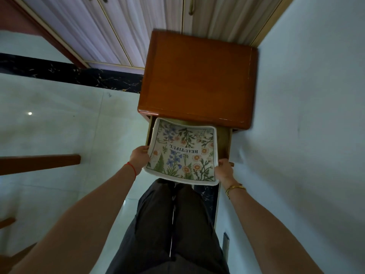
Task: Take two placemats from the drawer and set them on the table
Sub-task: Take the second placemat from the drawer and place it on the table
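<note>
You are holding a floral placemat (182, 153) over the open drawer (224, 140), your left hand (139, 158) and right hand (224, 169) each clamping a side edge. Whether a second mat is stacked beneath cannot be told. Table placement is still pending.

Floral placemat (182, 153): gripped at its side edges by left hand (139, 157) and right hand (224, 169), above open drawer (225, 143) of wooden cabinet (197, 80).

Unseen drawer (224, 140) bottom beneath placemat (182, 153)

A home room: polished marble floor (59, 125), wooden nightstand (197, 80) and panelled wardrobe doors (118, 26).
</note>
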